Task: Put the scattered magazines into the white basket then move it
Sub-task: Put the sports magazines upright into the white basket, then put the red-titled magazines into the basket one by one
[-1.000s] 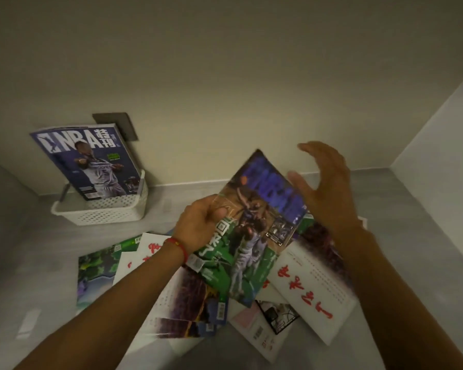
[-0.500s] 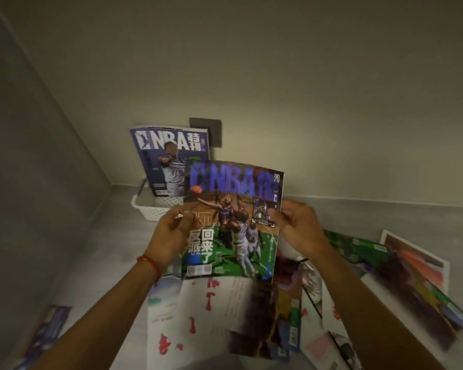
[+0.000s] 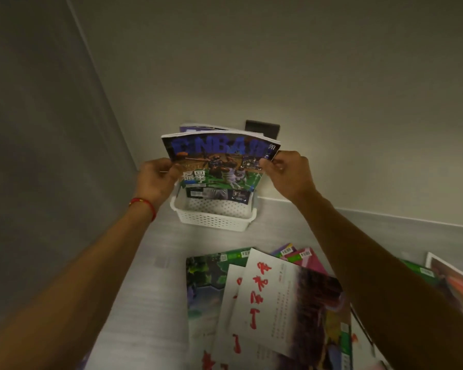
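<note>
Both hands pinch the NBA magazine [image 3: 219, 161] upright over the white basket [image 3: 214, 218], left hand [image 3: 155, 180] and right hand [image 3: 286, 174] at its side edges. It should be lowered straight, in front of the magazine already standing [image 3: 198, 128] there, then let go evenly.

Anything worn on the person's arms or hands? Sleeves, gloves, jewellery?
Both forearms are bare, with no sleeves in view and no gloves. The left hand has a thin red cord bracelet round its wrist. The right hand shows no bracelet or watch; rings cannot be told at this blur.
</note>
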The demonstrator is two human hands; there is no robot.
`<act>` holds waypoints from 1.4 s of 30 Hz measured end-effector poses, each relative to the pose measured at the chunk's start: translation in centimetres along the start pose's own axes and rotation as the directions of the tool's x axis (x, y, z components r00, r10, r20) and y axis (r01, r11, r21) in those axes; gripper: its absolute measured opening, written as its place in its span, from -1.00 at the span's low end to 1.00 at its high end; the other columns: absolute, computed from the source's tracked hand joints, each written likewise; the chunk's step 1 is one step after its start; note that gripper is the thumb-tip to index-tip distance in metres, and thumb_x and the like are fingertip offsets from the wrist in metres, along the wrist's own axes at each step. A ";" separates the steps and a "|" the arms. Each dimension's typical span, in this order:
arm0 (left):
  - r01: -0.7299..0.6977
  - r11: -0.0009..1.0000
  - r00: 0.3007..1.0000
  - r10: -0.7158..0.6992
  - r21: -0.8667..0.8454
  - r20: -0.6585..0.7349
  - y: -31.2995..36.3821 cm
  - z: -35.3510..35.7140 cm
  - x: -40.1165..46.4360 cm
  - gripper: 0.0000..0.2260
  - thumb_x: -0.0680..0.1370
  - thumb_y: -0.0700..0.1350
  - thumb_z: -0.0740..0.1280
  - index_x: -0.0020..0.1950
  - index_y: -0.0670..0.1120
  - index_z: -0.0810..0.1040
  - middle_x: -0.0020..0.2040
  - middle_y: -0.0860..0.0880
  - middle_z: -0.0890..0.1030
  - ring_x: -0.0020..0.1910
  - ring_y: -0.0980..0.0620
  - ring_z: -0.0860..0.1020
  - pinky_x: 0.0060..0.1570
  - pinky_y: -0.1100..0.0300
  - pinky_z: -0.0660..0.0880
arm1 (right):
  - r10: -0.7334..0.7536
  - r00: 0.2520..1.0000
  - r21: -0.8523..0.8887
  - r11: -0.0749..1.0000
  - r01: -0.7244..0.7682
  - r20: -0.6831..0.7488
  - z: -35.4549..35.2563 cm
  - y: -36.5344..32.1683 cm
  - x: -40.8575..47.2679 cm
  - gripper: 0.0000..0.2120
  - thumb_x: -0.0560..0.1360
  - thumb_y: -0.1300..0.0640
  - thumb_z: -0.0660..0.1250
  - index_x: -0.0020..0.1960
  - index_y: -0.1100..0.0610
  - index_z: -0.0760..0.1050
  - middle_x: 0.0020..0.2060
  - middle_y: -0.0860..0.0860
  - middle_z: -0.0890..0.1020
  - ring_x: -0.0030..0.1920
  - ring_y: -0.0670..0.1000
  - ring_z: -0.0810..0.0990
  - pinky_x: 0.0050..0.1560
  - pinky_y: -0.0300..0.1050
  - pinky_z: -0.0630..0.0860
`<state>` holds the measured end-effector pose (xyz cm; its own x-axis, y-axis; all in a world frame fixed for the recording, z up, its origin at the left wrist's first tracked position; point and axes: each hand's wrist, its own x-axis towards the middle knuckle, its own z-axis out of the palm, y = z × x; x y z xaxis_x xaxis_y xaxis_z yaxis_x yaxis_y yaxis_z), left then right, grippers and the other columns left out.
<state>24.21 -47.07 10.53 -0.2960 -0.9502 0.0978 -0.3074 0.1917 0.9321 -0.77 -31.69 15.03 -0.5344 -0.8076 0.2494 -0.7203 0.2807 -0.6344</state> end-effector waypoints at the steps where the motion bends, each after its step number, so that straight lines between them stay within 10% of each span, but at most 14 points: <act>1: 0.020 0.999 1.000 -0.020 -0.026 0.016 -0.8 0.1 0.5 -0.91 0.50 -0.21 0.38 -0.18 -0.14 0.67 -0.19 -0.15 0.69 -0.23 0.05 0.63 -0.04 -0.09 0.63 | 0.000 1.000 -0.021 1.000 0.000 0.023 0.7 0.2 0.2 -0.73 0.56 0.01 0.36 -0.06 0.22 0.67 -0.14 0.05 0.73 -0.35 -0.18 0.58 -0.38 -0.48 0.39; 7: 0.235 0.955 0.971 -0.222 -0.179 0.089 -4.6 1.9 2.7 -0.89 0.51 -0.28 0.42 -0.06 -0.34 0.65 -0.01 -0.27 0.65 -0.07 -0.11 0.60 0.14 -0.26 0.56 | 0.100 0.990 -0.028 0.995 -0.098 0.096 4.1 1.8 0.8 -0.68 0.62 0.05 0.25 -0.06 0.27 0.64 -0.12 0.15 0.71 -0.19 0.08 0.64 -0.18 -0.17 0.52; 11: 0.304 0.918 0.952 -0.282 -0.257 0.117 -4.8 3.3 3.0 -0.76 0.54 -0.25 0.39 0.13 -0.37 0.60 -0.02 -0.24 0.62 -0.25 0.08 0.62 -0.02 0.13 0.65 | 0.210 0.973 0.005 0.977 -0.211 0.094 6.2 2.6 0.4 -0.66 0.64 0.03 0.20 -0.08 0.26 0.58 -0.17 0.10 0.64 -0.24 0.03 0.54 -0.28 -0.24 0.36; 16: 0.432 0.831 0.902 -0.407 -0.351 0.146 -4.8 4.4 3.3 -0.75 0.55 -0.31 0.34 0.22 -0.32 0.55 0.16 -0.28 0.61 0.06 -0.12 0.57 0.30 -0.06 0.50 | 0.308 0.942 0.102 0.941 -0.322 0.136 7.3 2.7 0.8 -0.80 0.58 0.29 0.19 -0.17 0.14 0.50 -0.15 0.06 0.62 -0.20 0.03 0.57 -0.29 -0.26 0.43; 21: 0.430 0.839 0.903 -0.400 -0.334 0.157 -5.1 4.7 2.9 -0.50 0.55 -0.41 0.26 0.47 -0.17 0.30 0.44 -0.24 0.40 0.27 -0.12 0.48 0.27 0.01 0.46 | 0.341 0.884 0.288 0.854 -0.434 0.320 5.7 3.4 -0.3 -0.45 0.53 0.44 0.24 0.48 0.17 0.30 0.44 0.16 0.41 0.40 0.15 0.43 0.39 0.14 0.42; 29: 0.160 0.987 0.977 -0.162 0.020 0.137 -4.4 6.7 -7.4 -0.69 0.50 -0.33 0.28 0.18 -0.06 0.56 0.17 -0.15 0.63 0.14 -0.20 0.61 0.15 -0.15 0.57 | 0.232 0.898 -0.198 0.966 -0.167 0.373 -0.7 11.5 -11.1 -0.73 0.55 0.34 0.28 0.21 0.22 0.60 0.24 0.13 0.62 0.23 0.11 0.58 0.28 -0.13 0.42; 32: 0.073 0.983 0.947 -0.120 0.167 0.297 -5.2 9.5 -15.1 -0.68 0.48 -0.37 0.30 0.10 -0.02 0.59 0.14 -0.09 0.62 0.09 -0.08 0.60 0.03 0.15 0.56 | 0.217 0.833 -0.328 0.944 -0.046 0.509 -1.6 15.2 -15.9 -0.69 0.58 0.25 0.30 0.30 0.23 0.53 0.30 0.18 0.56 0.32 0.17 0.51 0.36 -0.05 0.35; 38: 0.062 0.860 0.826 -0.329 0.507 0.458 -7.4 13.3 -26.0 -0.54 0.47 -0.25 0.33 0.37 -0.05 0.44 0.34 -0.09 0.47 0.35 -0.06 0.40 0.40 0.12 0.34 | 0.343 0.711 -0.446 0.894 -0.046 0.614 1.2 18.9 -21.3 0.03 0.38 -0.28 0.41 0.59 0.10 -0.08 0.58 0.11 0.00 0.57 0.18 0.02 0.49 0.27 0.14; 42: 0.017 0.793 0.840 -0.342 0.609 0.421 -8.1 13.6 -29.1 -0.46 0.52 -0.13 0.33 0.49 -0.06 0.29 0.47 -0.08 0.37 0.44 -0.09 0.32 0.47 0.04 0.28 | 0.355 0.747 -0.545 0.838 0.011 0.562 2.3 19.5 -23.3 0.17 0.24 -0.42 0.41 0.58 0.09 -0.09 0.51 0.20 0.14 0.51 0.27 0.10 0.47 0.35 0.04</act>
<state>23.04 -17.60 -4.62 -0.5248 -0.7600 -0.3833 -0.7994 0.2854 0.5286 -1.38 -8.53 -4.82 -0.4068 -0.7948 -0.4503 -0.8507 0.5092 -0.1303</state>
